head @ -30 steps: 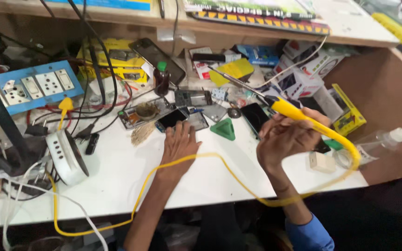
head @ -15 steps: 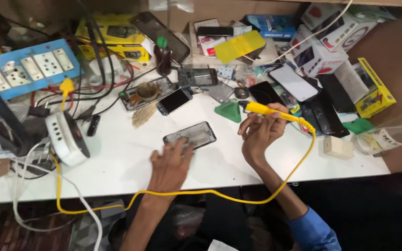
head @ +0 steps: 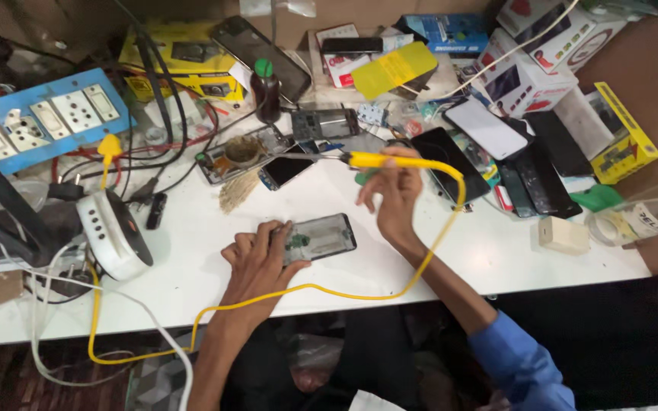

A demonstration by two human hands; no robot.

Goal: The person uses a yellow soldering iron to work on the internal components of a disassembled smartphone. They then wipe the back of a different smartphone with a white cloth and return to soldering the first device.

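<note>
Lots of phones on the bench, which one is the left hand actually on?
The opened phone lying alone on the bare white table, under the left hand. The other phones sit further back in the clutter, untouched. The right hand holds the yellow soldering iron.

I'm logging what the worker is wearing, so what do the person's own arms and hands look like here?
Both hands are bare: no gloves, rings or watch show. The left hand leads into a forearm with no sleeve in view. The right hand has a bare forearm too, with a blue sleeve pushed up around the elbow.
</note>
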